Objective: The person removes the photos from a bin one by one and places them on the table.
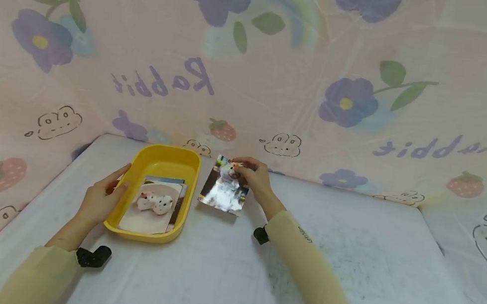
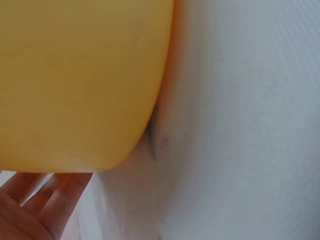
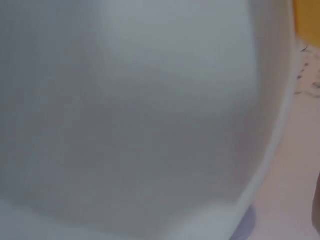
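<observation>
At the left of the table, in the head view, my left hand (image 1: 100, 201) holds the left side of a yellow plastic tray (image 1: 193, 176), its thumb at the rim. Fingers (image 2: 62, 200) run behind the tray's edge in the left wrist view. Several photo cards lie stacked in the tray's near part, with a photo card of two white hamsters (image 1: 154, 203) on top. Just right of the tray, my right hand (image 1: 258, 179) pinches the upper right part of a glossy animal photo card (image 1: 226, 185). Glare hides part of its picture.
A white table (image 1: 339, 263) extends right and toward me. Behind it hangs a patterned cloth backdrop (image 1: 270, 75) with flowers, strawberries and reversed "Rabbit" lettering. Black wrist devices (image 1: 94, 256) sit below both hands. Dark smudges mark the table's right half.
</observation>
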The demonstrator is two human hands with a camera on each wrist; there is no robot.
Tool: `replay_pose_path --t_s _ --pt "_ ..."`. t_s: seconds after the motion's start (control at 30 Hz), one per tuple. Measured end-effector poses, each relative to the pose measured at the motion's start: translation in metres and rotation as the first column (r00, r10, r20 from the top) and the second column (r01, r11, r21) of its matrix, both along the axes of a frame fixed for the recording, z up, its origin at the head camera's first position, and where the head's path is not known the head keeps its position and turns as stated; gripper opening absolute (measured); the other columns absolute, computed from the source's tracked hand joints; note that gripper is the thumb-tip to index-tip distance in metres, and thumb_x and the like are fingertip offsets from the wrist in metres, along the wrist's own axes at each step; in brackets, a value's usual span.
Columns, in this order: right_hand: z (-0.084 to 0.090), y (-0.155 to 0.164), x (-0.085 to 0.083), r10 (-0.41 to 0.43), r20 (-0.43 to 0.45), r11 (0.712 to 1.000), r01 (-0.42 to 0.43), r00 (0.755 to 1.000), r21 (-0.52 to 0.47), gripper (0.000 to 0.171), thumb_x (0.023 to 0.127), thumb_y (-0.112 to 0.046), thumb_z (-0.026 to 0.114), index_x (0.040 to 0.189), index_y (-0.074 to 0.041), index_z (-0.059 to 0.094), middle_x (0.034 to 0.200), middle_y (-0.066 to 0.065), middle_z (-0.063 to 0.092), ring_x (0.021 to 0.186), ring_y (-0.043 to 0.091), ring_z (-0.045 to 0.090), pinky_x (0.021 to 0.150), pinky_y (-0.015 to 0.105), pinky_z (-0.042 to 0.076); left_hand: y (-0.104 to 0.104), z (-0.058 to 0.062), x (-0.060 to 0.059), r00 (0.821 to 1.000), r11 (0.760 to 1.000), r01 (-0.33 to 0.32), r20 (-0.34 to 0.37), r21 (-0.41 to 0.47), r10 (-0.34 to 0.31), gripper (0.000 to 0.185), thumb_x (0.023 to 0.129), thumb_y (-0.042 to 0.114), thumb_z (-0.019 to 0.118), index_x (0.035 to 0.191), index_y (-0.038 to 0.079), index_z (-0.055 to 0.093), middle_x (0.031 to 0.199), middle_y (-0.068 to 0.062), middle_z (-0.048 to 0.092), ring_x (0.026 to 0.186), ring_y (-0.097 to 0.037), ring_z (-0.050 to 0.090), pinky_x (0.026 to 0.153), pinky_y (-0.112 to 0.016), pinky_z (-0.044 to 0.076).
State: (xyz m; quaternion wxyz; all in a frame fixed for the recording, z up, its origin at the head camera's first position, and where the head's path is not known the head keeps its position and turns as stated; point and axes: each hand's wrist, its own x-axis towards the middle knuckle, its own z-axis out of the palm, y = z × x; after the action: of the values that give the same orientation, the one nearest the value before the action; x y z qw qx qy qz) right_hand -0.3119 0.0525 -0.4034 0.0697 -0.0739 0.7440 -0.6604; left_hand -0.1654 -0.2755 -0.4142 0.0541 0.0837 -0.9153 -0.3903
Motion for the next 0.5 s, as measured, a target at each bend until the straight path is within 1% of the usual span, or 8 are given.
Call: replay_pose_path --t_s 0.1,0.17,0.3,0.4,0.5 --pt "-0.006 0.005 -0.002 0.033 0.043 0.996 -0.036 0.999 0.086 0.026 0.087 -0.008 0.063 0.111 -0.006 0.07 0.089 -0.003 0.065 0.065 0.007 0.053 0.056 0.02 0.045 -0.001 -0.001 0.0 1.0 1.0 -0.001 -0.012 -0.006 0.001 0.051 0.103 0.027 0.038 0.153 0.024 0.026 0.134 -0.035 0.048 0.113 -0.047 0.054 0.088 -0.054 0.05" --pt "-0.009 0.008 -0.005 0.049 0.072 0.99 -0.058 0.996 0.131 0.026 0.087 -0.009 0.062 0.111 -0.008 0.07 0.089 -0.002 0.064 0.066 0.007 0.053 0.057 0.021 0.045 -0.001 -0.002 0.0 1.0 1.0 0.001 -0.03 -0.007 -0.001 0.051 0.103 0.025 0.039 0.152 0.022 0.028 0.131 -0.035 0.05 0.11 -0.047 0.056 0.086 -0.051 0.051" --pt "-0.014 0.01 -0.009 0.079 0.128 0.978 -0.102 0.989 0.181 0.028 0.086 -0.008 0.061 0.113 -0.008 0.069 0.088 -0.001 0.064 0.065 0.007 0.053 0.059 0.021 0.044 -0.002 -0.003 0.0 0.998 1.0 -0.001 -0.059 -0.006 0.001 0.05 0.102 0.022 0.041 0.151 0.019 0.031 0.129 -0.035 0.052 0.108 -0.046 0.058 0.084 -0.049 0.052" --pt "-0.015 0.011 -0.01 0.095 0.152 0.971 -0.125 0.984 0.204 0.029 0.087 -0.007 0.061 0.114 -0.006 0.068 0.089 -0.001 0.065 0.064 0.007 0.053 0.059 0.021 0.045 -0.003 -0.002 -0.001 0.999 1.0 0.0 -0.048 0.0 0.0 0.051 0.102 0.024 0.041 0.151 0.02 0.031 0.13 -0.035 0.051 0.109 -0.046 0.057 0.086 -0.052 0.051" --pt "-0.017 0.01 -0.012 0.116 0.159 0.959 -0.152 0.98 0.238 0.029 0.087 -0.007 0.061 0.115 -0.006 0.068 0.085 0.0 0.066 0.064 0.008 0.054 0.058 0.021 0.045 -0.005 0.0 -0.001 1.0 1.0 0.003 -0.009 0.007 -0.003 0.051 0.102 0.026 0.041 0.152 0.022 0.029 0.135 -0.035 0.046 0.113 -0.047 0.054 0.09 -0.055 0.049"
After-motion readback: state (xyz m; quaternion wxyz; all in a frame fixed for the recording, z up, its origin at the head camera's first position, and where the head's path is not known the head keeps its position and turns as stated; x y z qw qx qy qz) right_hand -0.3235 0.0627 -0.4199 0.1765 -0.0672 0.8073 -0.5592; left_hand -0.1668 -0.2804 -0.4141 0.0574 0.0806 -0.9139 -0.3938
